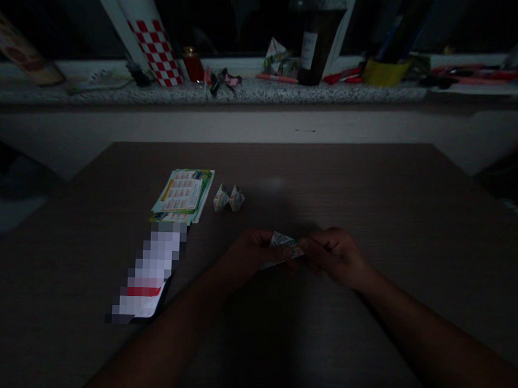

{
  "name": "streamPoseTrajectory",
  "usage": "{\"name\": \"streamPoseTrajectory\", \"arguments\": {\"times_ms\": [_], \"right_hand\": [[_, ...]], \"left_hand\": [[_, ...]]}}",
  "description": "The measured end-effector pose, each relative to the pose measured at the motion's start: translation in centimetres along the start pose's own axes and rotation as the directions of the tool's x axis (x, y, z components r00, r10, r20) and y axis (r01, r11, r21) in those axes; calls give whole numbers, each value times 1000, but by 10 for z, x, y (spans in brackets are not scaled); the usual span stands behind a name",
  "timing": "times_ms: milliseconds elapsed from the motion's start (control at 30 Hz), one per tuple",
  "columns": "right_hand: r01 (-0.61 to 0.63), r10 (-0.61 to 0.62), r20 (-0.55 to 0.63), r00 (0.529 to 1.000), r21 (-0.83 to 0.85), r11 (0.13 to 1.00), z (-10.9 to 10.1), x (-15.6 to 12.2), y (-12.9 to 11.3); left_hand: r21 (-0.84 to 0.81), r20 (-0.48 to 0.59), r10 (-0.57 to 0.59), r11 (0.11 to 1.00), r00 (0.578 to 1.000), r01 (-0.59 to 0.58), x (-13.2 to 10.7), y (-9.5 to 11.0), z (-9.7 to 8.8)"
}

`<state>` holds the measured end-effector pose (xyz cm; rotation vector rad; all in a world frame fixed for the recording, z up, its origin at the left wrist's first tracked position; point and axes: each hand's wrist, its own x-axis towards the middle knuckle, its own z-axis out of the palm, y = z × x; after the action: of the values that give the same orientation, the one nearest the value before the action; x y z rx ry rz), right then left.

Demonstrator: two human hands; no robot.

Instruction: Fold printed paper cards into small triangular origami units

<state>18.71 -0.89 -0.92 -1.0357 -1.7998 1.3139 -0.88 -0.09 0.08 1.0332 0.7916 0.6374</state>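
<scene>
Folded printed paper piece (282,238) is held between both hands over the counter (369,192), to the right of the smartphone (148,269) and nearer the person than the paired small folded paper shapes (237,199). The left hand (254,253) is closed on the piece, thumb flat across the upper face and fingers beneath. The right hand (335,254) is pinched at the right-hand corner, fingers curled; its exact fingertip contact is too dark to confirm. The step appears to be shaping or creasing a fold. For a clean result, keep the left thumb firm so that the layers do not slip, align the edges before applying pressure, and run the crease outward from the held side. Avoid pulling at the corner, as thin layers could tear or skew.
</scene>
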Motion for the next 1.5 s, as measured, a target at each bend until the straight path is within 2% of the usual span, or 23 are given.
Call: {"name": "streamPoseTrajectory", "arguments": {"times_ms": [100,200,267,367,467,567,700,900,1100,1267,1367,1500], "right_hand": [[-32,27,48,998,101,994,0,0,9],[0,11,-60,998,187,982,-2,2,16],[53,-29,-163,986,148,988,-5,4,16],[109,-105,-275,956,-3,994,-10,5,9],[190,-231,-223,947,-188,964,-12,4,2],[261,-311,-160,937,-272,926,-11,3,2],[258,-312,-169,935,-280,925,-9,3,5],[232,-273,-173,946,-225,946,-9,2,6],[374,-426,-154,892,-281,884,-2,2,-4],[450,-505,-118,855,-313,836,2,0,-8],[440,-498,-123,858,-324,838,3,-1,-9],[383,-446,-133,885,-336,861,2,-2,-10]], "left_hand": [[-7,-11,1,1000,1000,-1,0,0,0],[-1,-43,-16,1000,999,16,-1,1,0],[19,-59,-15,1000,998,16,-1,2,0],[91,-69,15,996,998,-8,-1,2,-2],[186,-93,53,982,994,-35,0,0,-1],[261,-95,100,963,990,-72,0,-1,0],[314,-78,141,943,987,-110,0,-3,3],[449,-96,162,888,982,-103,-4,-2,6],[677,-76,276,720,958,-154,-9,0,11],[769,25,331,596,943,-230,-12,2,13],[823,91,382,491,920,-286,-13,-1,12],[873,142,462,359,876,-331,-13,-3,13]]}}
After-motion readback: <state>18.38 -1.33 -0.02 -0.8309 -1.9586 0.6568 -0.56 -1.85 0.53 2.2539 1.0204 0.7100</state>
